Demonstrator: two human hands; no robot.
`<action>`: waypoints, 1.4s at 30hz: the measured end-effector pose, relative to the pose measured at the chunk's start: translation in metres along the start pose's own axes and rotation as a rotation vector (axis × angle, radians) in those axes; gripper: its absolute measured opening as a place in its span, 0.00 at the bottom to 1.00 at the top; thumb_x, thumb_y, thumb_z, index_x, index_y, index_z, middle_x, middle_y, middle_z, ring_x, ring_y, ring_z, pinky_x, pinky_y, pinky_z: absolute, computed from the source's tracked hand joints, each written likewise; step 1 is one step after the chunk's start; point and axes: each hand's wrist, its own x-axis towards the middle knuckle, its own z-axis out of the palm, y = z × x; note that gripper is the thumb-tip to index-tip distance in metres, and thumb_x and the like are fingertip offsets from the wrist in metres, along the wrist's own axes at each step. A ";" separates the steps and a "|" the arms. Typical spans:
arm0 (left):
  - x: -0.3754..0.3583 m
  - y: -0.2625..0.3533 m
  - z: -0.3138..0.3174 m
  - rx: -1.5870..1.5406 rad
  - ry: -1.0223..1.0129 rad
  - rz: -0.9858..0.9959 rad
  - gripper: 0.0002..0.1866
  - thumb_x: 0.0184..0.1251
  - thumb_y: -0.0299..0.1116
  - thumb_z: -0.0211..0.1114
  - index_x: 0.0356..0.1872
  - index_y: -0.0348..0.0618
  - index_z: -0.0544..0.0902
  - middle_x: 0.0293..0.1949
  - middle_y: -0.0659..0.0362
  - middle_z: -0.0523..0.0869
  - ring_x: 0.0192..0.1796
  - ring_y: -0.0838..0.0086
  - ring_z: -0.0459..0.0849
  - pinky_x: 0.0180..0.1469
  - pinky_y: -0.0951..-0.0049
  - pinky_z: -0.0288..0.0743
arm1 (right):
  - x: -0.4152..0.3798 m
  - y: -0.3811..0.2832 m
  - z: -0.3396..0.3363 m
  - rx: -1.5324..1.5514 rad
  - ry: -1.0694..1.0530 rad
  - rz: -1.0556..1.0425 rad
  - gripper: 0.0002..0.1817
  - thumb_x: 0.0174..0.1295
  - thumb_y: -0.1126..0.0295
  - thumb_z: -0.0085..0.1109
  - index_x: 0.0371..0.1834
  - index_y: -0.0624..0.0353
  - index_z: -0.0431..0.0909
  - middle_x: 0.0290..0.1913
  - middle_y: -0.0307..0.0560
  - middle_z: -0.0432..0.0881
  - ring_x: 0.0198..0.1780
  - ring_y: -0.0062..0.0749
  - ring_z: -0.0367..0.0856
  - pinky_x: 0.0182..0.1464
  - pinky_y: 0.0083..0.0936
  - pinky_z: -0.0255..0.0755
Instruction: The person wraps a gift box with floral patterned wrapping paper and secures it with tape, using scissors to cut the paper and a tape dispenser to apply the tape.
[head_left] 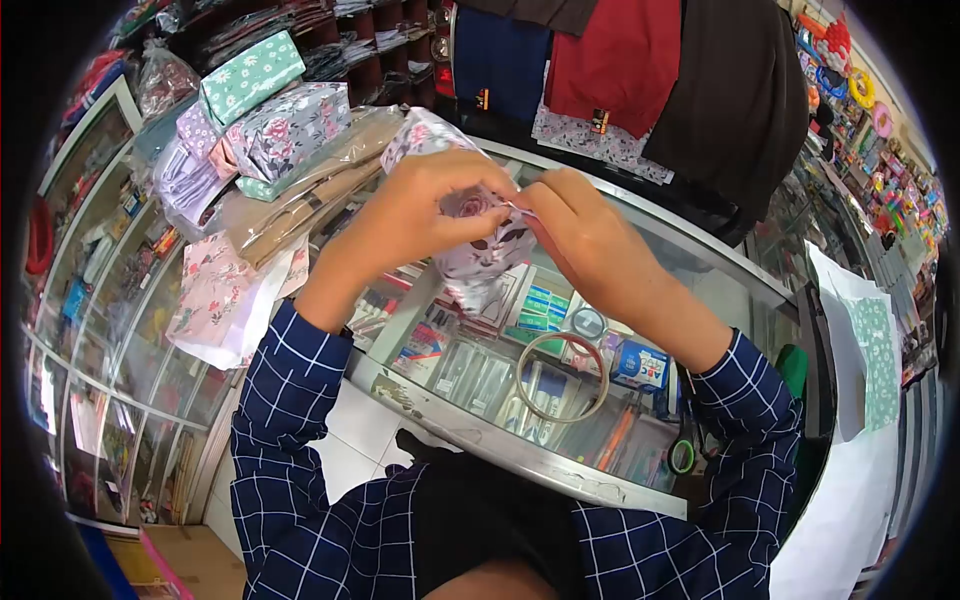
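Above the glass counter, my left hand grips a package in floral paper, its fingers curled around the upper part. My right hand pinches an edge of the same paper, and its fingertips meet those of my left hand. The paper is pale with pink roses and dark leaves; one end reaches up behind my left hand, and the other hangs down below both hands. A roll of tape lies on the glass below my right hand. What is inside the paper is hidden.
Wrapped boxes are piled at the upper left, beside brown items in clear plastic. Floral paper sheets lie at the left. Scissors rest near my right sleeve. Folded trousers hang beyond the counter; white paper is at the right.
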 end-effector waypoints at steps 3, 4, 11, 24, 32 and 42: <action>-0.008 0.008 0.000 0.103 0.099 0.020 0.11 0.50 0.26 0.69 0.36 0.39 0.82 0.35 0.57 0.80 0.40 0.66 0.80 0.43 0.70 0.73 | 0.012 -0.005 -0.005 -0.083 -0.099 -0.157 0.12 0.52 0.80 0.60 0.41 0.63 0.74 0.42 0.51 0.74 0.45 0.45 0.74 0.45 0.33 0.72; -0.013 0.010 0.000 0.177 0.118 0.018 0.11 0.49 0.26 0.70 0.35 0.38 0.81 0.36 0.57 0.80 0.41 0.66 0.80 0.43 0.70 0.73 | 0.014 -0.005 -0.003 -0.086 -0.124 -0.221 0.12 0.51 0.80 0.60 0.40 0.63 0.75 0.42 0.50 0.75 0.45 0.44 0.74 0.46 0.32 0.72; -0.032 -0.009 0.015 0.119 0.227 0.041 0.09 0.49 0.24 0.67 0.34 0.38 0.82 0.48 0.54 0.84 0.53 0.61 0.83 0.66 0.57 0.65 | 0.016 0.033 0.007 0.223 -0.127 -0.094 0.16 0.48 0.84 0.64 0.41 0.58 0.77 0.45 0.45 0.76 0.48 0.39 0.77 0.49 0.29 0.73; -0.029 -0.024 0.006 0.100 0.125 0.080 0.06 0.52 0.24 0.69 0.32 0.40 0.82 0.46 0.56 0.87 0.53 0.66 0.85 0.67 0.56 0.65 | -0.009 0.052 0.045 0.554 0.082 -0.016 0.12 0.49 0.85 0.64 0.36 0.58 0.84 0.38 0.45 0.80 0.42 0.35 0.80 0.44 0.24 0.75; -0.016 -0.025 0.013 0.177 0.056 -0.021 0.25 0.50 0.29 0.75 0.53 0.43 0.82 0.58 0.54 0.82 0.64 0.62 0.76 0.66 0.63 0.65 | -0.006 0.061 0.035 1.068 0.033 0.389 0.06 0.60 0.79 0.58 0.39 0.60 0.81 0.47 0.42 0.79 0.52 0.25 0.78 0.51 0.20 0.75; -0.014 -0.027 0.011 0.183 0.015 -0.021 0.20 0.59 0.30 0.69 0.54 0.42 0.83 0.59 0.53 0.81 0.66 0.63 0.75 0.71 0.59 0.59 | -0.011 0.059 0.049 0.578 0.065 0.190 0.05 0.60 0.75 0.64 0.37 0.62 0.78 0.44 0.44 0.74 0.44 0.30 0.78 0.42 0.25 0.77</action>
